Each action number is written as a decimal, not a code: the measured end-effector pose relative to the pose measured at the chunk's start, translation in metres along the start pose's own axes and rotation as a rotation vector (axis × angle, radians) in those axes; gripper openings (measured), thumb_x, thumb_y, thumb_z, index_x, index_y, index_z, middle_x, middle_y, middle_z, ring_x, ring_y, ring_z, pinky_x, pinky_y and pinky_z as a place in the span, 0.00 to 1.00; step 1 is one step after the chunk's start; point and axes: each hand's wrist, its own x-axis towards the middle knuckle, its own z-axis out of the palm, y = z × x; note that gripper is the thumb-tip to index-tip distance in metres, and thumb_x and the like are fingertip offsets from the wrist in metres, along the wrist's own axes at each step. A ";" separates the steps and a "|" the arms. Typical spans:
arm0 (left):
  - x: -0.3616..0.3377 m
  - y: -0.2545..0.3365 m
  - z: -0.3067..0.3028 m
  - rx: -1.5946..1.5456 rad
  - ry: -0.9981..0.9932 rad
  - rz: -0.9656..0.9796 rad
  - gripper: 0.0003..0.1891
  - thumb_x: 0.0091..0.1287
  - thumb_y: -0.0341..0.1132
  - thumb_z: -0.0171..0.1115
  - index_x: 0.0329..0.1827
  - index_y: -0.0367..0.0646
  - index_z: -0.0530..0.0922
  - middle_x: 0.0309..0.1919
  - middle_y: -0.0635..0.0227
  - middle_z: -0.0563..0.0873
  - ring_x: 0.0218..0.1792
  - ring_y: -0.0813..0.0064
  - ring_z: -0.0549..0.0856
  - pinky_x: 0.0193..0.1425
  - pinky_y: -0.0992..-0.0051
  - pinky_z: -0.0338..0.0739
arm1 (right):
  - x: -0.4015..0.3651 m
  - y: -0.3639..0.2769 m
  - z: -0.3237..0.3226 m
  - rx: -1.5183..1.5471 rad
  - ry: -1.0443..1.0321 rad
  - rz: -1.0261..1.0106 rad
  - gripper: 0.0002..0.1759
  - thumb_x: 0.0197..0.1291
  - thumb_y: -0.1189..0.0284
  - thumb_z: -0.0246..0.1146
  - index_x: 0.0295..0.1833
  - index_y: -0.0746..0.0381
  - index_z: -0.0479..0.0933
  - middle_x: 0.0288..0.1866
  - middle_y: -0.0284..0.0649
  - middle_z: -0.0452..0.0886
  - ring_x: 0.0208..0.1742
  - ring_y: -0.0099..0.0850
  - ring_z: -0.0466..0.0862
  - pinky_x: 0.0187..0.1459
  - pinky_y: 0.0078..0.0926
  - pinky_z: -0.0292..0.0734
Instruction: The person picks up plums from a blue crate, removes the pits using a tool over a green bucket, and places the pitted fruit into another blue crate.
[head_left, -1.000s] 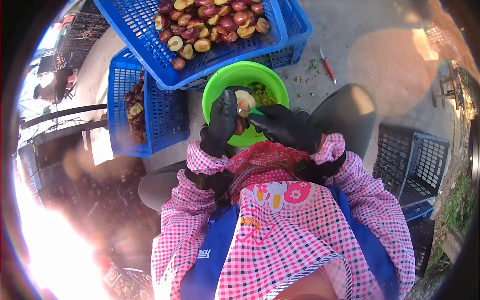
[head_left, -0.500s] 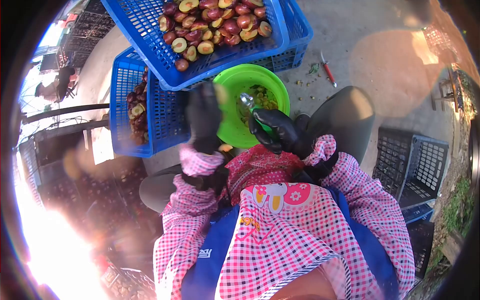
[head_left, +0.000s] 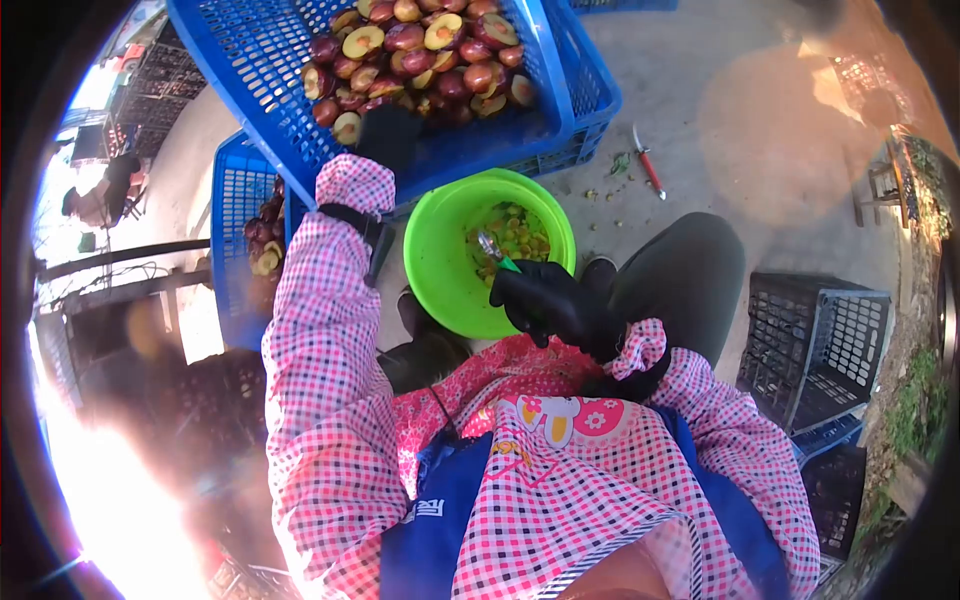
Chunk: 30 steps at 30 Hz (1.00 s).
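The black-gloved left hand (head_left: 388, 138) is inside the near edge of the blue crate (head_left: 470, 155), beside piled halved plums (head_left: 410, 62); whether it grips anything, I cannot tell. The right hand (head_left: 552, 303) clasps a green-handled metal scoop (head_left: 494, 250) over the green basin (head_left: 428, 275), near its right rim.

Floor (head_left: 690, 110) lies open between the stacked blue crates (head_left: 590, 75) and right knee (head_left: 690, 280), save for a knife (head_left: 650, 172) and scraps (head_left: 620, 162), while the crates bar the bucket's (head_left: 435, 260) far side.

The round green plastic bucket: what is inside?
Small yellowish and brown scraps lie in the bucket; the green-handled metal tool and black-gloved right hand cover part of it, hiding anything beneath.
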 end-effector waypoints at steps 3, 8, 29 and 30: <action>0.013 -0.003 0.027 0.227 -0.184 0.068 0.11 0.58 0.41 0.63 0.38 0.47 0.87 0.38 0.60 0.87 0.43 0.62 0.87 0.44 0.58 0.79 | 0.000 -0.005 -0.002 0.040 0.040 0.039 0.24 0.70 0.52 0.55 0.40 0.66 0.77 0.19 0.35 0.74 0.12 0.21 0.71 0.17 0.19 0.65; 0.005 -0.009 0.037 0.160 -0.258 0.042 0.14 0.58 0.37 0.62 0.45 0.44 0.85 0.38 0.58 0.87 0.44 0.58 0.87 0.43 0.57 0.80 | 0.000 -0.009 -0.002 0.079 0.073 0.072 0.22 0.71 0.55 0.55 0.45 0.66 0.76 0.20 0.34 0.74 0.15 0.20 0.72 0.18 0.19 0.66; -0.115 0.158 -0.119 -1.619 0.200 -0.581 0.27 0.57 0.17 0.69 0.61 0.33 0.71 0.50 0.57 0.84 0.51 0.69 0.84 0.56 0.71 0.80 | -0.011 0.004 0.005 -1.037 0.578 -0.336 0.21 0.65 0.52 0.60 0.42 0.62 0.77 0.21 0.48 0.80 0.24 0.48 0.83 0.27 0.47 0.77; -0.117 0.158 -0.115 -1.619 0.197 -0.581 0.27 0.57 0.17 0.69 0.61 0.33 0.71 0.50 0.57 0.84 0.51 0.69 0.84 0.56 0.71 0.80 | -0.011 0.007 0.005 -1.037 0.574 -0.334 0.21 0.65 0.53 0.61 0.41 0.62 0.77 0.21 0.48 0.80 0.24 0.48 0.83 0.27 0.48 0.76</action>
